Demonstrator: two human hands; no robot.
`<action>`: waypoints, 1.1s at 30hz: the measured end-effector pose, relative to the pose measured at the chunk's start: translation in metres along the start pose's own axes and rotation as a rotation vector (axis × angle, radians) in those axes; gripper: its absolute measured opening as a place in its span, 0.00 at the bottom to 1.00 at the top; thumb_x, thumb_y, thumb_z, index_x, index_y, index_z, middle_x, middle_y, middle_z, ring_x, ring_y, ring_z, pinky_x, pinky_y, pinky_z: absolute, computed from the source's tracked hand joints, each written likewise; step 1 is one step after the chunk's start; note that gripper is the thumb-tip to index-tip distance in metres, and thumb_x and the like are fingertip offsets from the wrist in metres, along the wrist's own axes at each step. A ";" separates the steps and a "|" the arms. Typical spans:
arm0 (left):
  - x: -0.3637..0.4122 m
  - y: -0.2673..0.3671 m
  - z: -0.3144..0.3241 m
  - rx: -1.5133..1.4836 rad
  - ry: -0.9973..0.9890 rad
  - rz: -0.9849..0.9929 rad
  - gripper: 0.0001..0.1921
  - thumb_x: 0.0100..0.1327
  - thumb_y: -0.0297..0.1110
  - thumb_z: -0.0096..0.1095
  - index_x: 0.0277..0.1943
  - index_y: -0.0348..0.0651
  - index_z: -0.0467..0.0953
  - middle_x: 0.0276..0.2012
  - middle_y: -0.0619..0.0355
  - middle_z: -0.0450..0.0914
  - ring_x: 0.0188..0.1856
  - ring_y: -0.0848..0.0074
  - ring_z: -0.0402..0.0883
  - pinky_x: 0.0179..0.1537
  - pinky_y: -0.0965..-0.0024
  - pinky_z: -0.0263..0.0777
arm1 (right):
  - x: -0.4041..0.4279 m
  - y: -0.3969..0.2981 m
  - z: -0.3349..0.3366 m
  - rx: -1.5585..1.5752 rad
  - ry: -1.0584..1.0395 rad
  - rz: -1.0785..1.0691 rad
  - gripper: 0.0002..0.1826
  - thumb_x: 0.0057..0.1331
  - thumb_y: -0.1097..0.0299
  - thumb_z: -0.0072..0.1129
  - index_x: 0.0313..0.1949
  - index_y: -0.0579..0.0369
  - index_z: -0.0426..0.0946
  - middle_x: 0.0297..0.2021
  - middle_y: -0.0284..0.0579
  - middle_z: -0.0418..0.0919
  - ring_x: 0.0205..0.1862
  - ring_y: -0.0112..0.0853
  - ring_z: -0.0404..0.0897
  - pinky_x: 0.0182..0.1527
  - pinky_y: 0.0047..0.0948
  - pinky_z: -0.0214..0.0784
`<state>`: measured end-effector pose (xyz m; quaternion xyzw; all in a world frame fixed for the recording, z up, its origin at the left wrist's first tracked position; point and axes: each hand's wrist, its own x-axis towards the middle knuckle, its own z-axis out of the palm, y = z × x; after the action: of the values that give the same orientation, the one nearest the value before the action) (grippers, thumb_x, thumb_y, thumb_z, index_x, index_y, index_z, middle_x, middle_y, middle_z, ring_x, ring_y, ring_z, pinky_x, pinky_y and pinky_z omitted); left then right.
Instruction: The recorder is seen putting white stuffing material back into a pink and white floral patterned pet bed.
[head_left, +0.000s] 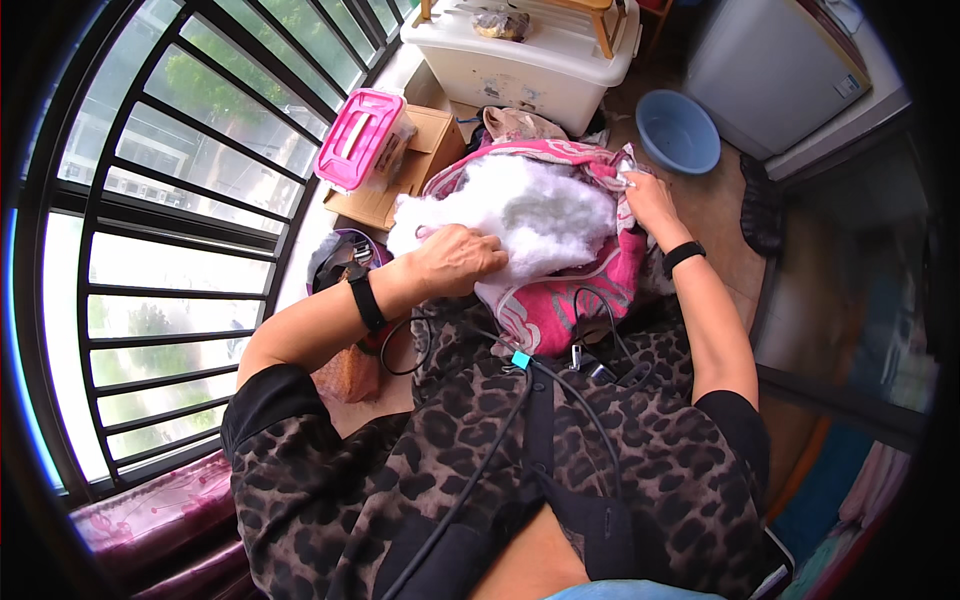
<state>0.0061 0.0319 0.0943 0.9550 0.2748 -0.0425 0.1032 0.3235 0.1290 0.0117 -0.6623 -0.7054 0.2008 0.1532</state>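
A pink fabric cover (556, 324) with grey and pale patterns lies before me at my lap, its opening spread wide. White fluffy fibre stuffing (559, 214) bulges out of it and covers much of its top. My left hand (461, 259) rests at the near left of this mass, fingers curled into the stuffing; the fingertips are hidden. At the far right, my right hand (649, 196) pinches a bunched edge of the cover. A pale zip-like line runs along the cover's near rim.
Beyond stands a white plastic storage box (517, 82). A pink-lidded container (361, 141) sits on a cardboard box (431, 139) at left, beside the barred window (187, 187). A blue basin (677, 131) is on the floor at right. Cables (577, 401) hang over my front.
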 end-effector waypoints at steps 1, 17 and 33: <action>-0.003 -0.002 0.004 -0.012 0.015 -0.003 0.11 0.41 0.25 0.57 0.32 0.41 0.70 0.29 0.54 0.73 0.33 0.61 0.78 0.34 0.61 0.71 | 0.006 -0.012 -0.009 0.078 0.021 -0.006 0.19 0.57 0.72 0.42 0.46 0.49 0.76 0.33 0.57 0.79 0.38 0.45 0.79 0.41 0.39 0.68; -0.025 -0.044 -0.070 -0.012 0.543 -0.309 0.13 0.41 0.21 0.57 0.34 0.42 0.70 0.29 0.53 0.72 0.33 0.56 0.76 0.32 0.60 0.70 | -0.011 -0.052 0.000 0.481 0.006 -0.154 0.13 0.56 0.68 0.45 0.38 0.61 0.72 0.28 0.61 0.76 0.36 0.51 0.77 0.37 0.41 0.66; -0.085 -0.086 -0.084 -1.019 1.089 -0.607 0.24 0.43 0.16 0.61 0.48 0.35 0.73 0.39 0.56 0.80 0.40 0.74 0.79 0.45 0.71 0.74 | -0.015 -0.035 0.000 0.365 0.011 -0.099 0.14 0.58 0.61 0.53 0.37 0.60 0.73 0.29 0.61 0.76 0.37 0.51 0.77 0.38 0.41 0.66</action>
<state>-0.1099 0.0780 0.1732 0.5607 0.5197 0.5335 0.3619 0.2945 0.1129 0.0297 -0.5889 -0.6882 0.3142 0.2842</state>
